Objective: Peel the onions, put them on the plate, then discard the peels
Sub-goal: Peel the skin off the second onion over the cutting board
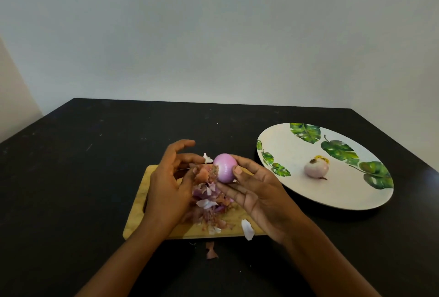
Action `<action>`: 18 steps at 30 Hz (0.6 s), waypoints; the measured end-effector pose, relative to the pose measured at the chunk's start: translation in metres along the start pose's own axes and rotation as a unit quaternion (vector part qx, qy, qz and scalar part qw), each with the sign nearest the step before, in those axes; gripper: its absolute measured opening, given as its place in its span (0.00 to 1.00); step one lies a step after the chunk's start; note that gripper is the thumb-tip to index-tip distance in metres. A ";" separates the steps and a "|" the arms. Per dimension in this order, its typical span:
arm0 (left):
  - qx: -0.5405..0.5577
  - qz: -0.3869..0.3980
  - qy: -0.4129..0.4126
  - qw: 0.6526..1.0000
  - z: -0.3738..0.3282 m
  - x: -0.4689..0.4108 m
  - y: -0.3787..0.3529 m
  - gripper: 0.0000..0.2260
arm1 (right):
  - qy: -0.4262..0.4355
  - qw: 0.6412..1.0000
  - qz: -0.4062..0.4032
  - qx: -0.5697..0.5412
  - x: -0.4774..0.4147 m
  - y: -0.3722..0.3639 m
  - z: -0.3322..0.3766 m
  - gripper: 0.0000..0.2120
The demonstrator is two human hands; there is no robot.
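1. Onions: two. The held onion (224,167), pink and glossy, is up in the air over the far part of the cutting board. The plated onion (316,167), paler, sits on the plate, well to the right.
2. Hands: two. The right hand (259,192) is palm-up and grips the held onion, thumb on its right side and fingers curled under it. The left hand (166,192) is just left of that onion; its thumb and curled fingers pinch a peel scrap (202,175), orange-brown, at the onion's rough left end. Its index finger is lifted clear.
3. Plate (273,137): one, white with green leaf prints, on the right of the table.
4. Cutting board (140,216): one, pale wood, at centre near the person.
5. Peels: one loose peel pile (209,204), purple, white and brown, on the board under the hands. Strays, three counted: a white flake (247,229) overhanging the board's near right edge, a pinkish curl (211,250) on the table just near of the board, and a white chip (207,158) beyond the left fingers.
6. Surface: black table (71,177), matte, scuffed and speckled.
7. Room: plain pale wall (213,35) behind the table's far edge; a lighter wall face at far left.
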State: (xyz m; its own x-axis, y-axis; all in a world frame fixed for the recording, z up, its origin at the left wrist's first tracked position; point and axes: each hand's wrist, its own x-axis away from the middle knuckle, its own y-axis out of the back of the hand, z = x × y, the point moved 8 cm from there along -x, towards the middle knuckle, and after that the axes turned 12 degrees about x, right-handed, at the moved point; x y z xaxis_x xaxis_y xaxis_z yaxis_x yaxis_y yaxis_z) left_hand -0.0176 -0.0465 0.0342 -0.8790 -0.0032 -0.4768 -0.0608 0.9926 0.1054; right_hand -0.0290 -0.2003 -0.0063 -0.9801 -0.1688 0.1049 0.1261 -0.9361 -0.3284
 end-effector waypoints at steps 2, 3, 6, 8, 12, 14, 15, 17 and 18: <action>0.050 0.012 0.017 0.999 -0.002 0.002 -0.005 0.17 | 0.001 1.000 -0.008 -0.014 -0.001 0.001 -0.001 0.22; 0.077 0.015 0.028 0.997 -0.002 0.003 -0.008 0.17 | 0.004 1.000 -0.012 -0.019 -0.001 0.001 0.000 0.22; 0.113 0.013 0.055 0.992 0.000 0.005 -0.011 0.17 | 0.009 0.999 -0.020 -0.023 -0.002 0.002 0.000 0.23; 0.103 0.000 0.056 0.993 0.003 0.006 -0.010 0.16 | 0.005 1.000 -0.022 -0.021 -0.002 0.001 -0.002 0.24; 0.085 -0.025 0.046 0.995 0.004 0.007 -0.005 0.13 | 0.002 0.999 -0.019 -0.033 -0.002 -0.002 -0.005 0.23; 0.076 -0.022 0.043 0.996 0.003 0.008 -0.006 0.13 | 0.004 0.999 -0.020 -0.038 -0.002 -0.002 -0.005 0.22; 0.066 -0.020 0.041 0.997 0.002 0.008 -0.007 0.13 | 0.004 0.999 -0.021 -0.039 -0.002 -0.001 -0.005 0.20; 0.052 -0.012 0.044 0.998 0.002 0.009 -0.010 0.14 | 0.006 0.999 -0.029 -0.032 -0.002 0.001 -0.006 0.16; 0.054 -0.009 0.049 0.997 0.003 0.010 -0.011 0.14 | 0.009 0.999 -0.032 -0.021 -0.003 0.001 -0.006 0.15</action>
State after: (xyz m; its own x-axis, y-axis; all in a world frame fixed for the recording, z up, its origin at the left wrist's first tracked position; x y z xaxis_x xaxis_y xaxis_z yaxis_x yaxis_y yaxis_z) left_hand -0.0244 -0.0572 0.0255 -0.9206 -0.0278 -0.3894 -0.0302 0.9995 0.0000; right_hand -0.0273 -0.1992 -0.0127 -0.9886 -0.1030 0.1098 0.0570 -0.9311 -0.3602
